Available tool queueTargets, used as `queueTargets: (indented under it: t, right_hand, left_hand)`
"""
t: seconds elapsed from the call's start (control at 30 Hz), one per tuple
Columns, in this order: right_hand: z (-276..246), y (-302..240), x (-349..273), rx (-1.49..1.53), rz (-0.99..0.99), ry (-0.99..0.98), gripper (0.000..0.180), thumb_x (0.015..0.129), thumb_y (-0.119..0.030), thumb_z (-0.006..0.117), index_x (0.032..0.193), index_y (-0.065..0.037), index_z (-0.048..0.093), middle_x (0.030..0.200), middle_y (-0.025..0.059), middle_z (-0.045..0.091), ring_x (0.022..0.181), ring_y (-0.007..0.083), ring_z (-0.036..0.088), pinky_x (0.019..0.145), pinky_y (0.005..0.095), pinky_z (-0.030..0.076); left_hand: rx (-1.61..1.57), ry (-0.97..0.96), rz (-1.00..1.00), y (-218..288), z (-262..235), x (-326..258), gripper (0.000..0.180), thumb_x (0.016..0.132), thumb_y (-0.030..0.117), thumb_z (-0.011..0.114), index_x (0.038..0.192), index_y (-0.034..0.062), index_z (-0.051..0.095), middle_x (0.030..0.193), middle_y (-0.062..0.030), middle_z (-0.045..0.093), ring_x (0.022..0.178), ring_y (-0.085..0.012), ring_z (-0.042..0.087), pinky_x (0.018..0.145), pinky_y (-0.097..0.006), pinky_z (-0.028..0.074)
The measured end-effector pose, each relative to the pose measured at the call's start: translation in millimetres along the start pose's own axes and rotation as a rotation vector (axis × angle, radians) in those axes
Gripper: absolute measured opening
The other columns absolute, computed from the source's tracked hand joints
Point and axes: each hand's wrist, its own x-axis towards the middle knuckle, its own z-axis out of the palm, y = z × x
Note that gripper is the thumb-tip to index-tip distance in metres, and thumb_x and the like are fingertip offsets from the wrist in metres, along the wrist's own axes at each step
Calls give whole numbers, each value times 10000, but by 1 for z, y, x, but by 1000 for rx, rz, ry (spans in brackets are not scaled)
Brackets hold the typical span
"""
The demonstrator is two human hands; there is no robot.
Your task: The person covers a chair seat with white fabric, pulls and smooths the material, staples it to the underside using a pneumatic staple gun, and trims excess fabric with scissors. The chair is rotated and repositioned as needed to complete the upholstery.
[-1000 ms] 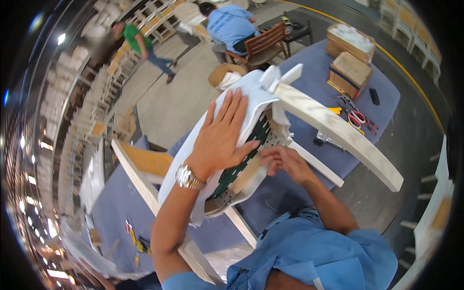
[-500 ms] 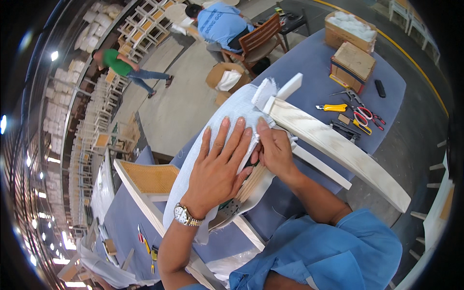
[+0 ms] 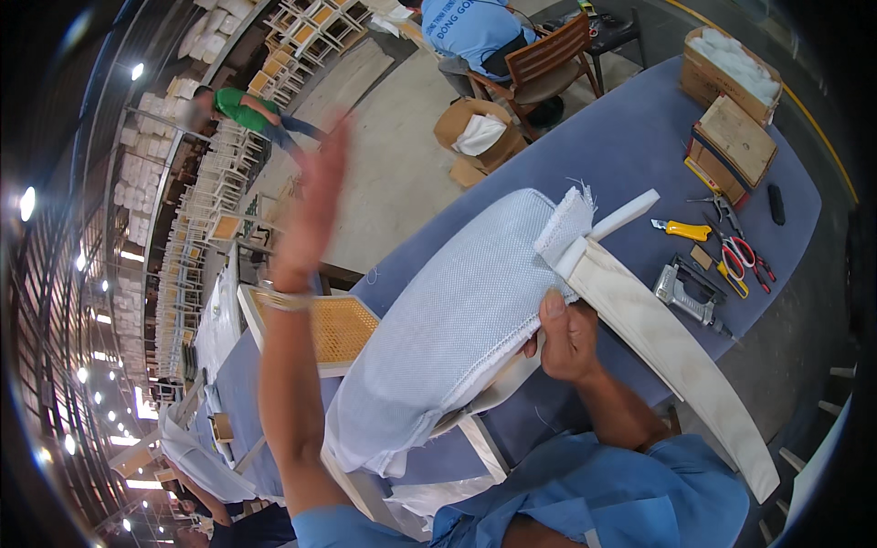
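Note:
A chair seat cushion [image 3: 448,301] covered in pale blue-grey woven fabric lies tilted across the middle, set in a pale wooden chair frame [image 3: 676,365]. A frayed flap of fabric [image 3: 566,222] stands up beside the frame's upper end. My right hand [image 3: 568,338] grips the cover's seamed edge near that end, thumb on top, other fingers mostly hidden underneath. My left hand [image 3: 315,196] is raised off the cushion to the left, smeared by motion; it looks flat with stretched fingers and holds nothing. A woven cane panel [image 3: 345,331] belongs to the chair's far left part.
On the blue-covered table [image 3: 603,137] lie a yellow utility knife [image 3: 683,230], a staple gun [image 3: 690,292], red-handled pliers [image 3: 738,251] and a black bar [image 3: 776,205]. Cardboard boxes [image 3: 735,151] stand behind. A person in green [image 3: 242,108] and a seated person in blue [image 3: 480,32] are beyond.
My left hand has lifted off the cushion and swung up to the left. My right hand stays at the cover's edge, slightly lower. The view has shifted, and the staple gun shows more fully.

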Motion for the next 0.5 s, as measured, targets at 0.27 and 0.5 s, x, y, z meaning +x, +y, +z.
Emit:
queueTargets:
  t: [0.27,0.5]
  right_hand:
    - [-9,10,3,25,-147,-93,363,1077,-199,364,1217,109,496,796,128,640,532,128,558,476,257,452]
    - [-19,42,1,-110,-175,17,541,1054,-233,408,1469,107,335,1387,194,482,1237,230,482,1031,361,387]
  left_hand:
    - [-135,-297,-130,10,39,29,888,1007,678,285,1609,54,95,1680,-154,89,1547,-304,96,1240,-439,107]
    - [168,-463,2,23,101,26,911,943,520,612,1598,57,180,1597,-226,318,1478,-323,327,1198,-401,260]
